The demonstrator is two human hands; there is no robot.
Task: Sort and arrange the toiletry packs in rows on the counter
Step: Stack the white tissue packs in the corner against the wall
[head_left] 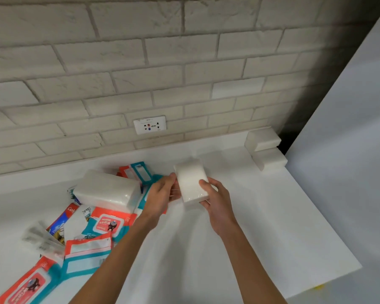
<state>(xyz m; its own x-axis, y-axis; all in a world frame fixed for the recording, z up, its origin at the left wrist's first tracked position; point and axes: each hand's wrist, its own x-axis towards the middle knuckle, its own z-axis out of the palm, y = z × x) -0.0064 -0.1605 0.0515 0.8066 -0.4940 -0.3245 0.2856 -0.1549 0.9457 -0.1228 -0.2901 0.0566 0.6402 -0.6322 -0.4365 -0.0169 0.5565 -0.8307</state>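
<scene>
I hold a white tissue pack (190,179) above the white counter (272,216), near its middle. My right hand (216,201) grips its near right edge, thumb on top. My left hand (162,194) touches its left side with the fingertips. Two more white packs (262,140) (270,160) sit one before the other at the counter's far right corner. A larger clear-wrapped white pack (106,189) lies on top of a loose pile of red and teal wipes packs (108,223) on the left.
A toothpaste box (62,218) and other small packs lie in the pile. A wall socket (150,125) sits in the brick wall behind. A white appliance side (349,150) rises at the right. The counter's right edge (329,229) runs diagonally.
</scene>
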